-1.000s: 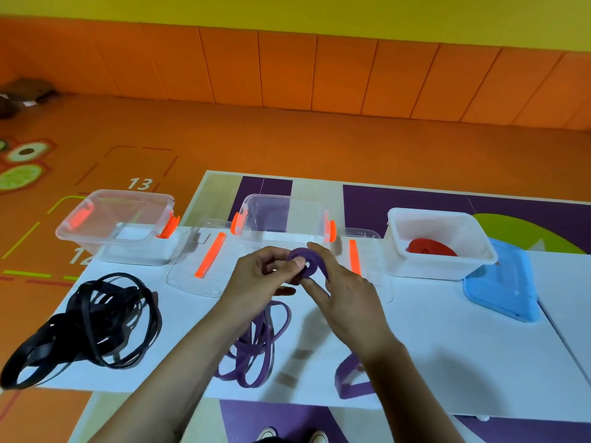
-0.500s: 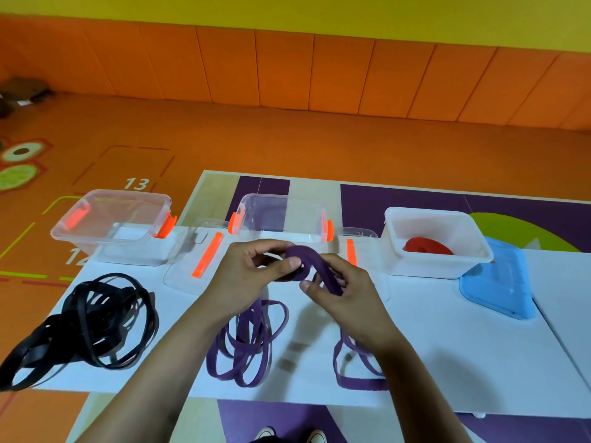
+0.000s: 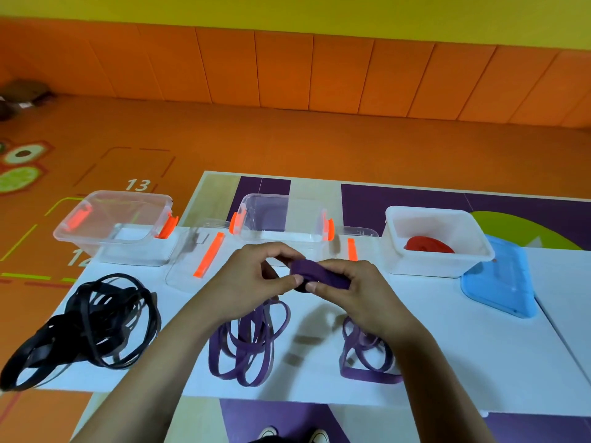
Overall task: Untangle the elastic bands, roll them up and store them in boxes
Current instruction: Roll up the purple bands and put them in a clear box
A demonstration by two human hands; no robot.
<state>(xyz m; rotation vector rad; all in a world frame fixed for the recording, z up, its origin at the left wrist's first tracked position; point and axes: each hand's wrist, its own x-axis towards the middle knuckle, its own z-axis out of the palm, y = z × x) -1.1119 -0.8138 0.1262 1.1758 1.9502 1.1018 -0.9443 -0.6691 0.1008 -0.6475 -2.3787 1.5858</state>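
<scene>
- The left hand pinches the core of the purple band, partly coiled just above the desk; the right hand curls over its flat strap.
- Its loose loops trail on the desk below the hands.
- It looks light, soft and springy, so the coil likely unwinds unless pinched at the core.

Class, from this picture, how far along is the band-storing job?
Done: red band rolled inside the white box. In hand: left hand and right hand roll the purple band, its loops trailing on the table. Left: black band tangle; two clear boxes hold nothing.
</scene>
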